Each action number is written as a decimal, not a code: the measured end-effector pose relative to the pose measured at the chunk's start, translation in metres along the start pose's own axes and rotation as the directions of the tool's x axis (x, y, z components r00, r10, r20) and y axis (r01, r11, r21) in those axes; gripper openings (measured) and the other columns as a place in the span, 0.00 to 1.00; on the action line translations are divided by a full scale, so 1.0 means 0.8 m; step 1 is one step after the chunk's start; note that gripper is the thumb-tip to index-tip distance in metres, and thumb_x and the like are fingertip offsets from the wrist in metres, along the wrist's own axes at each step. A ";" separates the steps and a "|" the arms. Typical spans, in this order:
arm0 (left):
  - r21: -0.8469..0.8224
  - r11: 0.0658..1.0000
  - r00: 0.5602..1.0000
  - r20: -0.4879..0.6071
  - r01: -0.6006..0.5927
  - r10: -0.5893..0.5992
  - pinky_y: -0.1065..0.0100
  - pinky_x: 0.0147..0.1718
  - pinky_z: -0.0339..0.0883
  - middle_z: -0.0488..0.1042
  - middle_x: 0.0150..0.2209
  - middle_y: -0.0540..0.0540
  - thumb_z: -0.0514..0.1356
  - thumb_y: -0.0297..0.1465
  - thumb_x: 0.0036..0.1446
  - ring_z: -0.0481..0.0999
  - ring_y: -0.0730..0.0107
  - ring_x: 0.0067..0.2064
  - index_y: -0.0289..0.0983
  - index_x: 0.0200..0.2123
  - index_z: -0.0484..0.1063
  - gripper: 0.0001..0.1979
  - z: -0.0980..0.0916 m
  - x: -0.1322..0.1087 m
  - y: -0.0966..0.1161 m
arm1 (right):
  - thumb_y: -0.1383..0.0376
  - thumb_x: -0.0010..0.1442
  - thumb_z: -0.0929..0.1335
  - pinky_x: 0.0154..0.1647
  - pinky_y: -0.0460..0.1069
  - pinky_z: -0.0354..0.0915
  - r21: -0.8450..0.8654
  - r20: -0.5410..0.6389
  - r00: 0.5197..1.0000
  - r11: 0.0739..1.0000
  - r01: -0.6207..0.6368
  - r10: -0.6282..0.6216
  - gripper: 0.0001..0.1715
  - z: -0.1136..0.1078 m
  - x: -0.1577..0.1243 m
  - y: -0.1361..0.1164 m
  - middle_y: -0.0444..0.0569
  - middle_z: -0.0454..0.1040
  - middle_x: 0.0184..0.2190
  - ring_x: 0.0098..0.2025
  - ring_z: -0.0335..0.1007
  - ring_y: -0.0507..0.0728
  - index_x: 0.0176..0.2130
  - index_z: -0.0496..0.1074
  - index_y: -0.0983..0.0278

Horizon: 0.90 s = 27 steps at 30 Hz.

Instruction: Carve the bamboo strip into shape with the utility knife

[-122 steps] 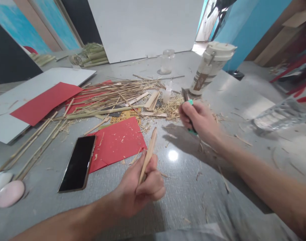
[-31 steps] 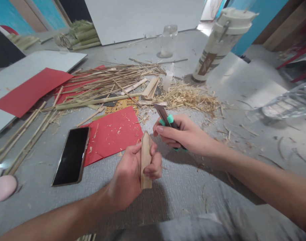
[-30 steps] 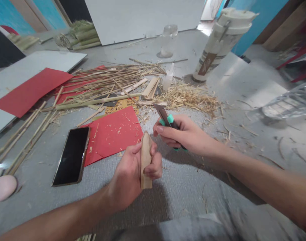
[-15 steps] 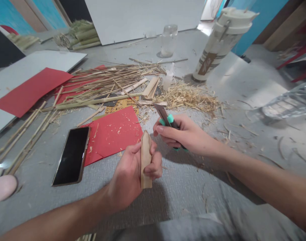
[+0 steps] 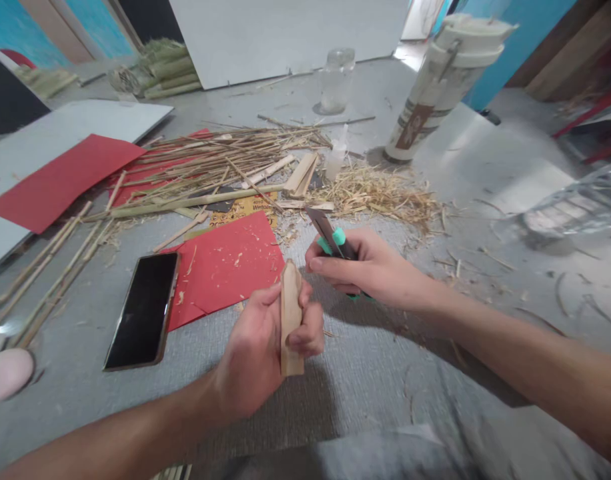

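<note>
My left hand [image 5: 258, 340] is closed around a short, pale strip of wood or bamboo [image 5: 291, 313], its pointed end facing away from me. In my right hand [image 5: 370, 267] is a utility knife [image 5: 335, 240] with a black and teal handle. Its blade is out and points up and to the left, apart from the strip. Under and beyond my left hand lies a red sheet [image 5: 230, 267] sprinkled with shavings. A dark-screened phone [image 5: 143, 310] rests at the sheet's left edge.
Thin dry stalks [image 5: 225, 160] are heaped behind the red sheet, beside a pile of straw shavings [image 5: 385, 193]. A small translucent bottle [image 5: 337, 157], a glass jar [image 5: 337, 83] and a tall tumbler [image 5: 435, 93] stand further back. At right lies a clear plastic bottle [image 5: 575, 203].
</note>
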<state>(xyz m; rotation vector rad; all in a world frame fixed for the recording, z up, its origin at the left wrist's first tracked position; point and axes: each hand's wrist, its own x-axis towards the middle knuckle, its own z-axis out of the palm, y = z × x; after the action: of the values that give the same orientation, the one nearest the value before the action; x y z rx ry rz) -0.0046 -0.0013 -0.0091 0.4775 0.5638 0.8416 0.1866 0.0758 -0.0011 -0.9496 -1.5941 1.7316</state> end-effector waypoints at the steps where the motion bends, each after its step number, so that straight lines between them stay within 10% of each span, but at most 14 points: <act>1: 0.000 1.000 1.000 0.002 0.001 -0.001 0.65 0.32 0.51 0.53 0.23 0.54 0.39 0.38 0.75 0.48 0.68 0.26 0.41 0.37 0.65 0.19 0.000 0.000 0.000 | 0.56 0.65 0.75 0.21 0.47 0.46 -0.008 0.005 1.000 1.000 0.007 -0.007 0.15 0.000 0.000 -0.001 0.36 0.60 0.20 0.21 0.50 0.48 0.34 0.74 0.63; 14: 0.004 0.999 0.999 0.024 0.035 -0.035 0.65 0.33 0.52 0.54 0.24 0.54 0.38 0.41 0.77 0.48 0.67 0.27 0.41 0.38 0.64 0.21 0.000 -0.002 -0.004 | 0.56 0.61 0.77 0.37 0.50 0.67 0.017 0.076 0.997 0.999 -0.027 0.026 0.13 0.001 -0.001 -0.001 0.45 0.75 0.30 0.36 0.72 0.56 0.37 0.75 0.62; 27: -0.005 1.000 0.999 0.013 0.030 -0.030 0.65 0.32 0.49 0.53 0.22 0.54 0.37 0.40 0.76 0.47 0.67 0.26 0.41 0.36 0.64 0.22 0.000 0.001 -0.004 | 0.57 0.62 0.77 0.35 0.49 0.64 -0.012 0.073 0.997 1.000 -0.011 0.011 0.13 0.002 0.001 0.000 0.44 0.77 0.31 0.35 0.71 0.55 0.38 0.78 0.63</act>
<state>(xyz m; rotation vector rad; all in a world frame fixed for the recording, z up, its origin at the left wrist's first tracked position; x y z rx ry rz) -0.0024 -0.0025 -0.0115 0.4681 0.5551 0.8102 0.1849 0.0754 -0.0012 -0.9116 -1.6490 1.7851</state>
